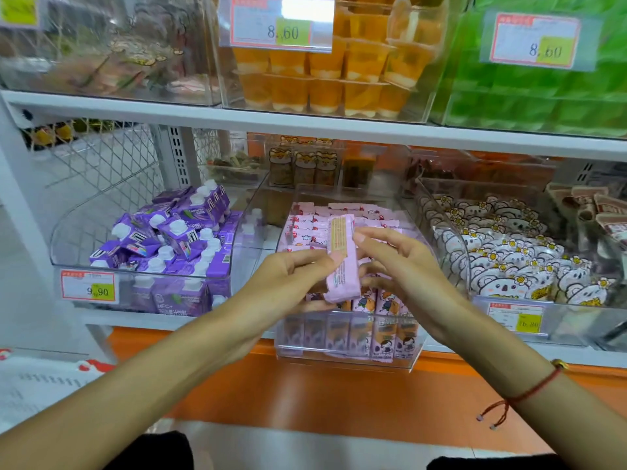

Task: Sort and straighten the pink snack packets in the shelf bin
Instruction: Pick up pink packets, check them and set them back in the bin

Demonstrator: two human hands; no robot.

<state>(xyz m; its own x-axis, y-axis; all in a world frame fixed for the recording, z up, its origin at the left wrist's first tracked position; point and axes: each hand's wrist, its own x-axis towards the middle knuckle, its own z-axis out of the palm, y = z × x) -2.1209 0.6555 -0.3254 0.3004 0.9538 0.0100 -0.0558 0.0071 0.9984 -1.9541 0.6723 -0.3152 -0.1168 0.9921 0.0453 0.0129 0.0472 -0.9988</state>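
A clear plastic shelf bin (346, 362) in the middle of the lower shelf holds several pink snack packets (315, 218), some flat at the back and some upright in a front row with cartoon prints. Above the bin, both hands hold a small stack of pink packets (342, 266) turned on edge. My left hand (288, 273) grips the stack from the left, with its thumb on the near face. My right hand (397, 262) holds it from the right, fingertips on the top edge.
A bin of purple drink cartons (176, 239) stands to the left and a bin of white bear-print packets (509, 259) to the right. The upper shelf carries clear bins of orange jelly cups (325, 79) and green packs (543, 96). An orange ledge (305, 395) runs below.
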